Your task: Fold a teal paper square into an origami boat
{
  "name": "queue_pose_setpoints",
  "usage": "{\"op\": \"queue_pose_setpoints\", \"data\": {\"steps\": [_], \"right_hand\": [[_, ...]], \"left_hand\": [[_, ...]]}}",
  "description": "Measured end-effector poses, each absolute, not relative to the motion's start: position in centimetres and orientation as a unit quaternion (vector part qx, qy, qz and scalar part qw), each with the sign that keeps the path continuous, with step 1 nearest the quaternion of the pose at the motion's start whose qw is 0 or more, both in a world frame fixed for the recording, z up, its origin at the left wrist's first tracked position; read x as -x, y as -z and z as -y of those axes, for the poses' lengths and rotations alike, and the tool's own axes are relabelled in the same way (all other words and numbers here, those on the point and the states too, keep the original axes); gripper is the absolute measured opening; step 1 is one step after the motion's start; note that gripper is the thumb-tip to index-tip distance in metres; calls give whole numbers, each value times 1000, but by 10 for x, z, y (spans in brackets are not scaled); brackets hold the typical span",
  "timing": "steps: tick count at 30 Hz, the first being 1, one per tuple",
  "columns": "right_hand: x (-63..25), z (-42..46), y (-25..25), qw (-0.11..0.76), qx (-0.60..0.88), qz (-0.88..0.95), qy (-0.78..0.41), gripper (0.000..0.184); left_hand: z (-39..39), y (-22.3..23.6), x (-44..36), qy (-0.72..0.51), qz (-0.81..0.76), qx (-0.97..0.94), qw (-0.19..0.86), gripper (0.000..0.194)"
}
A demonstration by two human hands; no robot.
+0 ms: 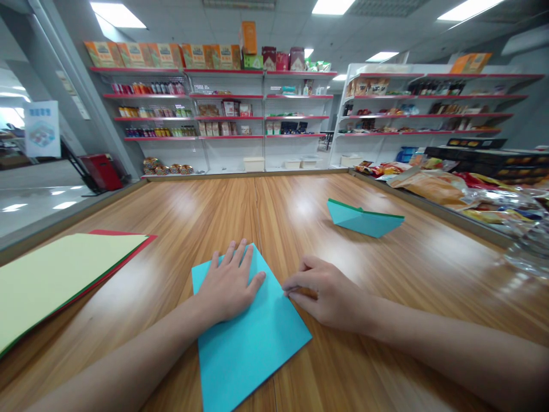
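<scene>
A sheet of bright blue paper (257, 343) lies on the wooden table in front of me, turned at an angle. My left hand (234, 283) rests flat on its upper part, fingers spread, pressing it to the table. At the paper's right edge, my right hand (328, 292) is closed in a pinch, thumb and fingertips on that edge. Farther off to the right stands a folded paper boat (364, 220), blue with a green rim.
To the left lies a stack of coloured paper (64, 269), pale yellow over green and red. Packaged snacks (446, 189) and a clear plastic item (532, 246) line the right side. Stocked shelves (227, 117) stand beyond the far edge of the table (206, 200).
</scene>
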State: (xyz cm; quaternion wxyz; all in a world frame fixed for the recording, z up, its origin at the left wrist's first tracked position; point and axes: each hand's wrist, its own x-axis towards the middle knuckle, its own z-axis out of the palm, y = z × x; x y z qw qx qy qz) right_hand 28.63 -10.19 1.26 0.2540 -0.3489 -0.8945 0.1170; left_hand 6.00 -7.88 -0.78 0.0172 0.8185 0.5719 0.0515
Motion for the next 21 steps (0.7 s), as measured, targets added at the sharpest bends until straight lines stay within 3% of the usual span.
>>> {"op": "queue_pose_setpoints", "data": {"steps": [21], "right_hand": [[-288,109,-15,228,339,906,-113,19]], "left_hand": [[50,14,-31,-28,-646,-763,1,74]]}}
